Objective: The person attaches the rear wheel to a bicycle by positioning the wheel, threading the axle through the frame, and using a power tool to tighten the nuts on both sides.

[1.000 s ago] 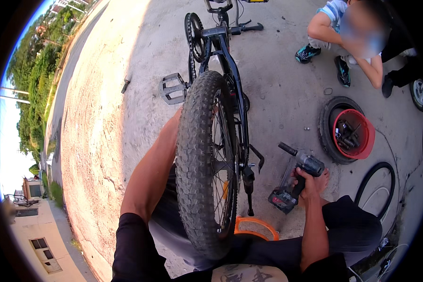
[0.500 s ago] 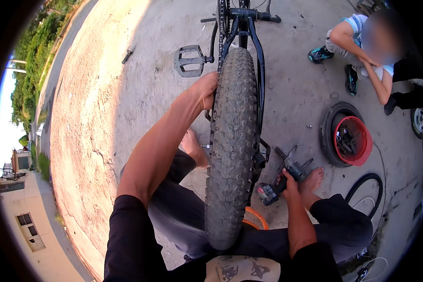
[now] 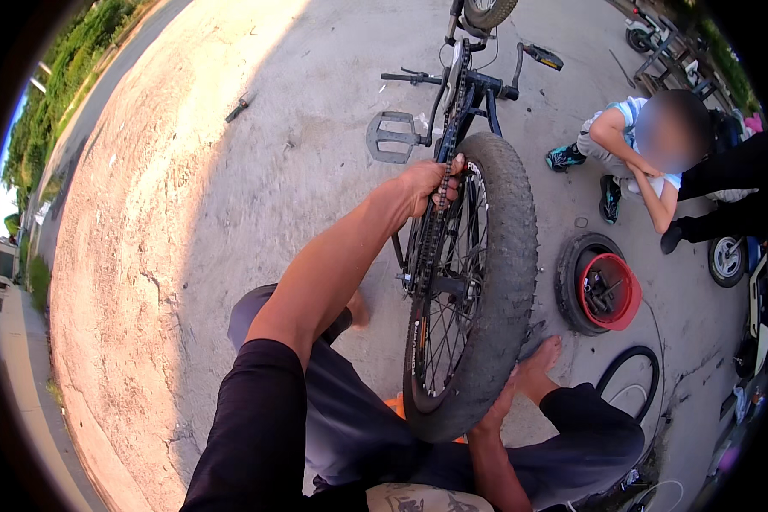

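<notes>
A bicycle stands in front of me, its fat knobbly rear tire tilted so that the spokes and the left side of the rim show. My left hand is closed round the bicycle frame beside the chain, its fingertips showing between chain and wheel. Low on the right of the tire is my right hand, its fingers mostly hidden by the rubber. Whether it holds anything cannot be seen. A dark tool tip shows by my bare foot; the rest is behind the tire.
To the right, a red bowl of dark tools or parts rests on a loose tire. A black inner tube lies nearer. A person crouches at the far right. One pedal sticks out left.
The wheel has tilted, and its spokes now show. My right hand, which held a cordless drill, is now mostly behind the tire, and the drill is largely out of sight. My view has shifted.
</notes>
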### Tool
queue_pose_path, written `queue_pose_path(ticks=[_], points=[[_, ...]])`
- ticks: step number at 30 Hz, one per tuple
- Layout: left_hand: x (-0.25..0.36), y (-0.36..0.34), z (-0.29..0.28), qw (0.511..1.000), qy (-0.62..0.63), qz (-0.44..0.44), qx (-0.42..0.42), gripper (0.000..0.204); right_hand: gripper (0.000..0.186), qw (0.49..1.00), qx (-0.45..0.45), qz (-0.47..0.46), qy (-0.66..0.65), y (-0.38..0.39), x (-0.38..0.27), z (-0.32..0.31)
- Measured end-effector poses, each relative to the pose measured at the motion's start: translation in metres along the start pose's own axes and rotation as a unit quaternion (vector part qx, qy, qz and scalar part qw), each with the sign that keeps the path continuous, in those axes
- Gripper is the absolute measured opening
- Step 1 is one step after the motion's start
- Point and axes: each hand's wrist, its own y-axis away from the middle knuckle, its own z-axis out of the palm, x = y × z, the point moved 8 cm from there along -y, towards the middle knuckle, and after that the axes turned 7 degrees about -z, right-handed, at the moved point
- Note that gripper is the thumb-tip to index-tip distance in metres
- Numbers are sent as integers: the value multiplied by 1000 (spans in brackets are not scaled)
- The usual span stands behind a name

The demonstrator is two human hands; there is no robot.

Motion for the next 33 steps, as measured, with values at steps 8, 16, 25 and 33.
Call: queue_pose_path(ticks=[8, 16, 25, 33], points=[[-3, -11, -17, 999, -29, 7, 38, 28, 40, 685, -266, -227, 639, 43, 33, 61], [-3, -13, -23, 999, 8, 26, 17, 32, 46, 774, -252, -175, 554, 41, 45, 43], [-6, -7, -21, 1000, 25, -8, 12, 31, 41, 942, -200, 99, 250, 37, 97, 22], [-2, -14, -10, 1000, 9, 6, 3, 30, 20, 956, -87, -65, 271, -4, -41, 58]])
